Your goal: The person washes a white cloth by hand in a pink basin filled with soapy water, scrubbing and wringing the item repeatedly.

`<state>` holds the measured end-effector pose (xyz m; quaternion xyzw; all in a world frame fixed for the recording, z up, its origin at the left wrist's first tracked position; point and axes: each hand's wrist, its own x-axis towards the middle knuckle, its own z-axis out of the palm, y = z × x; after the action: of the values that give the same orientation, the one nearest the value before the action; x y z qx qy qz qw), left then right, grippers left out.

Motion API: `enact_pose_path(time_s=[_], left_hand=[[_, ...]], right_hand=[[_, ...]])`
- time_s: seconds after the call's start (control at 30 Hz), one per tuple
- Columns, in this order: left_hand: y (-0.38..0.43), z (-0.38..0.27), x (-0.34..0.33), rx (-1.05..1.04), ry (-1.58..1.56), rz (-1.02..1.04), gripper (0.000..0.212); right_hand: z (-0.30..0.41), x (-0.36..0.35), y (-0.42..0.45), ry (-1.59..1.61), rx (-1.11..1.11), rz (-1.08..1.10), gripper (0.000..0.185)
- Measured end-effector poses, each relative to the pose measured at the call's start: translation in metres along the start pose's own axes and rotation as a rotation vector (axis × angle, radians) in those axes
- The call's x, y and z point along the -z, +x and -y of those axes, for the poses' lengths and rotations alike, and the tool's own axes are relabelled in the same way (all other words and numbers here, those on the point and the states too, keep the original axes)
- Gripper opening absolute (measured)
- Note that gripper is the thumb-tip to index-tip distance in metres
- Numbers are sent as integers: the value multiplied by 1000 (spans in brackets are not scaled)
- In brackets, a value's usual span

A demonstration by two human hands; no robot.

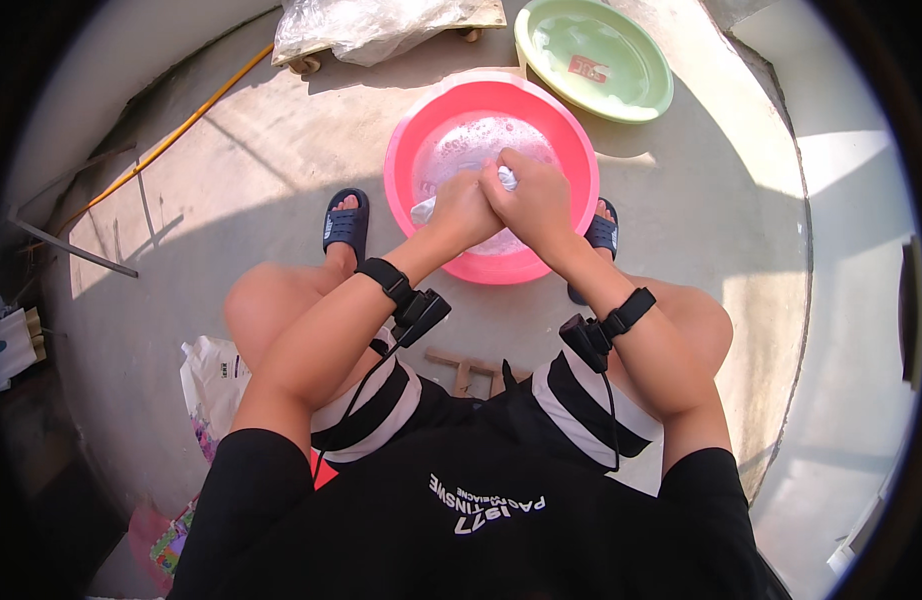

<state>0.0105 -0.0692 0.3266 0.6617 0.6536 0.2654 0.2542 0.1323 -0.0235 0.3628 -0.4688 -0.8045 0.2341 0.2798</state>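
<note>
A pink plastic basin (491, 271) with sudsy water (480, 131) stands on the floor between my feet. Above the water, my left hand (468, 206) and my right hand (532, 195) are close together, both closed on a white wet-looking cloth (423, 211). One end of the cloth sticks out beyond my left hand, and a twisted part shows at the top of my right fist. The stretch between is hidden by my fingers. Both wrists wear black straps with small devices and cables.
A green plastic basin (648, 97) holding water lies beyond the pink one at the right. Plastic wrap (371, 30) covers a wheeled wooden board at the top. A yellow hose (183, 142) and a metal bar (78, 247) are at the left; a white bag (213, 375) stands beside my left leg.
</note>
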Motion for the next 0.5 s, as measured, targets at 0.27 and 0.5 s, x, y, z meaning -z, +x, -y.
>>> enact_pose_path(time_s=[0.27,0.5], left_hand=[[11,11,-12,115,-242,-23,27],[12,12,-16,117,-318,-104,26]], right_hand=[[-33,5,20,-77,-76,66,39],[-30,8,20,141,-41,127,39]])
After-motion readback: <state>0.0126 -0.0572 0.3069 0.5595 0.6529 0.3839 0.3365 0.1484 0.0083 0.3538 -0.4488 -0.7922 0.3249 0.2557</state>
